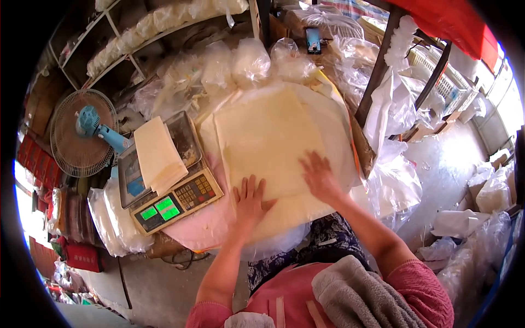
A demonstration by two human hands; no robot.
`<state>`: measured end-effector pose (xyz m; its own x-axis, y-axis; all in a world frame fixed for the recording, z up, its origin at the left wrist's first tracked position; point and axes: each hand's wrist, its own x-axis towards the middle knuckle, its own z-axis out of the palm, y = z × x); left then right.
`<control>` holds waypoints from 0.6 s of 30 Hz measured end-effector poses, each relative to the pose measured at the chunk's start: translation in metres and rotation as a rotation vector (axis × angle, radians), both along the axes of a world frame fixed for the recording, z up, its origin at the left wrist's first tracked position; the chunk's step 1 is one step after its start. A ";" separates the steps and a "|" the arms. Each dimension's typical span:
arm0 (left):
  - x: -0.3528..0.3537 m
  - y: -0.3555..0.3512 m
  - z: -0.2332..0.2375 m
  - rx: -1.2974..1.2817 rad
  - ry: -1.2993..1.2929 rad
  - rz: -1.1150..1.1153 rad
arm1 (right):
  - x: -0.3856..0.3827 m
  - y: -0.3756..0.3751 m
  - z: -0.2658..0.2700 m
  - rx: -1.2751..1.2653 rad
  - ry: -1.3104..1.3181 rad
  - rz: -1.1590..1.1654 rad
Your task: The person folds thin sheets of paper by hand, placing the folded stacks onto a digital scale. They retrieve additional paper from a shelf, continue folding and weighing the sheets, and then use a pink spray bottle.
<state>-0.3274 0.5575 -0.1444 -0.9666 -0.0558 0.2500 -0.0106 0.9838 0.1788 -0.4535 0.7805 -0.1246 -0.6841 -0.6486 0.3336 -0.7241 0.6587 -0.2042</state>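
Both hands lie palm-down on a big stack of pale yellow sheets (268,131). The stack lies flat on a round surface (210,227) covered in clear plastic, straight in front of the person, with its near edge by the wrists.

Left hand (250,199): fingers spread wide, flat on the near left part of the stack, gripping nothing. Right hand (320,176): fingers also splayed wide, pressed flat on the near right part of the stack, gripping nothing. The hands are near each other but apart, both touching the top sheet.

Left of the stack, just beside it, sits a digital scale (178,203) with green lit displays and a keypad. A smaller folded pile of the same pale sheets (158,156) rests on the scale's metal pan, hanging over its left side.

A blue fan (82,134) with a wire cage stands further left. Behind the stack are clear plastic bags (250,61) filled with whitish stuff, touching its far edge. Shelves (136,38) at the upper left hold more bagged goods. A phone (313,40) stands upright at the top centre. More plastic bags (394,180) are heaped to the right of the surface. A grey towel (355,295) lies across the person's pink-sleeved front at the bottom.
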 end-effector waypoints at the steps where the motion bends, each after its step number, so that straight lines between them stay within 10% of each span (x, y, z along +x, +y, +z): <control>1: 0.003 -0.001 0.000 -0.010 0.012 -0.031 | 0.004 0.001 -0.010 0.003 -0.019 0.001; 12: 0.022 -0.022 0.074 0.103 0.197 -0.262 | 0.046 -0.053 0.067 -0.019 -0.221 0.320; 15: 0.015 -0.012 0.082 0.346 0.633 0.027 | 0.032 -0.064 0.079 -0.060 -0.072 0.270; 18: 0.014 -0.022 0.060 1.230 0.643 0.215 | 0.031 -0.035 0.105 -0.387 0.104 0.541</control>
<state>-0.3129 0.5356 -0.0844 -0.6479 -0.6899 0.3230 0.2725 0.1860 0.9440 -0.4222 0.7453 -0.0199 -0.2482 -0.7114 0.6575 -0.9603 0.0914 -0.2636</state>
